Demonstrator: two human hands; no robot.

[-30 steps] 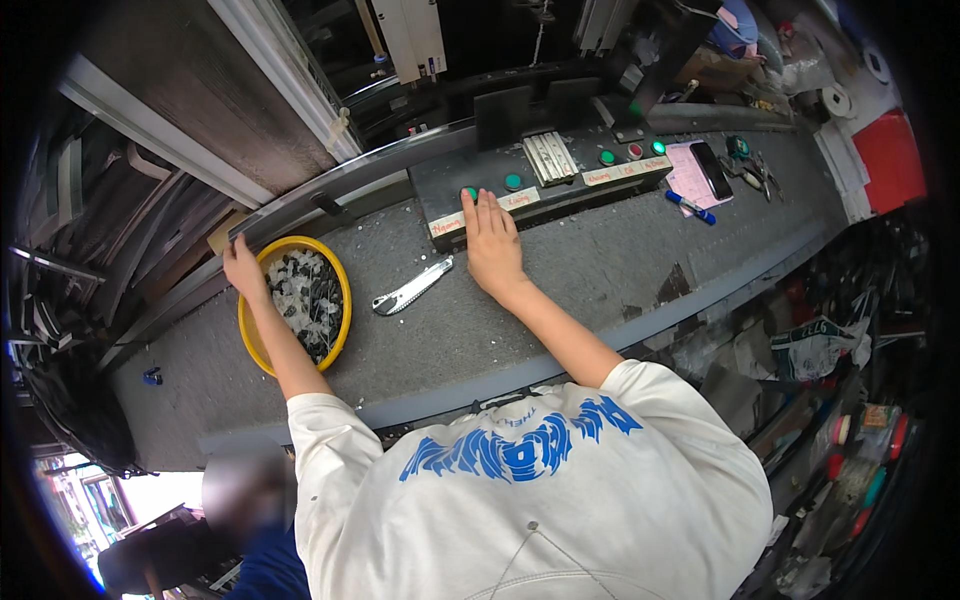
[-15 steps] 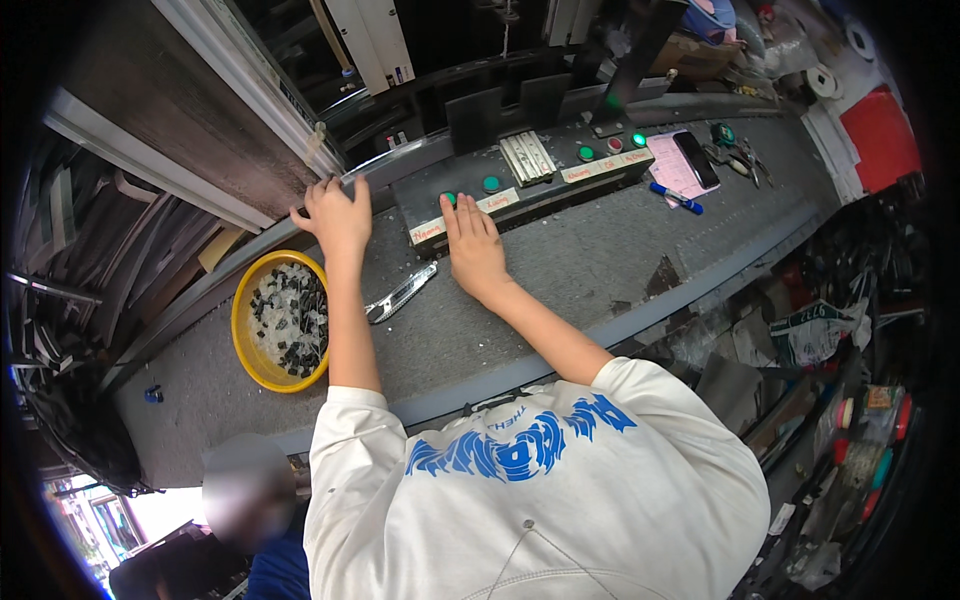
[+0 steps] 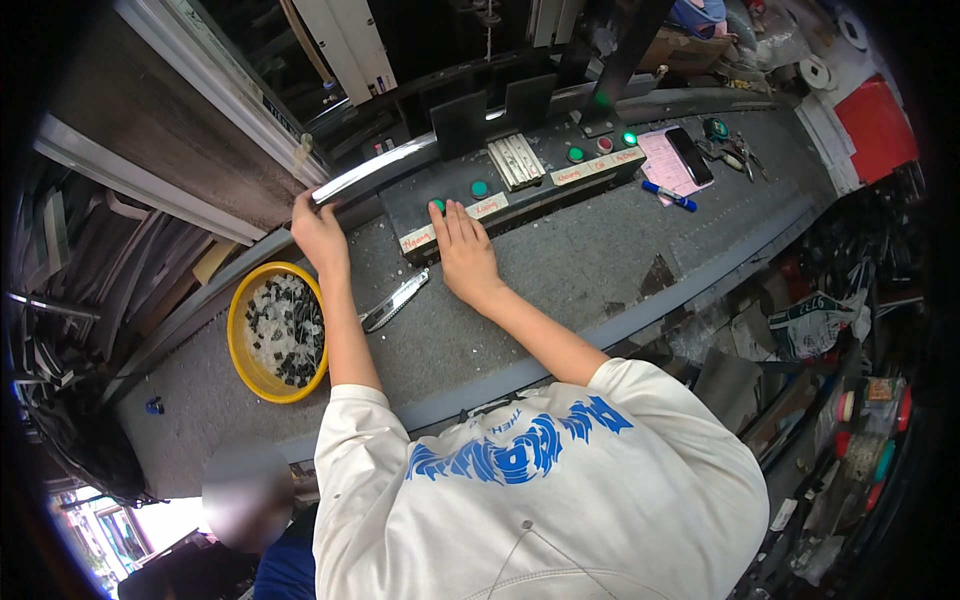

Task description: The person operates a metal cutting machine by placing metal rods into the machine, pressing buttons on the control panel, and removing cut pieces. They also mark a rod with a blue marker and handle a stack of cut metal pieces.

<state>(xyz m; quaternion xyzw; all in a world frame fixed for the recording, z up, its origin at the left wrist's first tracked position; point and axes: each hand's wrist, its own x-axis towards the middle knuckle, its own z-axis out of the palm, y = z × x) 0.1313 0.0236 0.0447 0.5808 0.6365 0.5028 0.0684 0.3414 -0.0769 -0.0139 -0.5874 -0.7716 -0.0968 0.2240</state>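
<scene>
My left hand (image 3: 321, 237) is closed around the near-left end of a shiny metal bar (image 3: 378, 167) running along the back of the bench. My right hand (image 3: 468, 256) lies with its fingers stretched out on the front edge of a black control box (image 3: 455, 192). Its fingertips are beside the leftmost green button (image 3: 437, 206); whether they press it I cannot tell. Between my forearms lies a utility knife (image 3: 396, 300). Next to my left forearm stands a yellow bowl (image 3: 236, 345) holding small black and clear pieces.
A grooved metal block (image 3: 515, 162) sits on the box, near more buttons. Farther right are a phone (image 3: 688, 155) on pink paper, a blue marker (image 3: 668, 196), a tape measure (image 3: 715, 128) and pliers (image 3: 742, 160). A person in blue (image 3: 285, 560) is at lower left.
My left hand has gone from spread fingers to closing on the metal bar's end, moving slightly left. The bar now shines brightly and reaches into that hand. My right hand stays by the box.
</scene>
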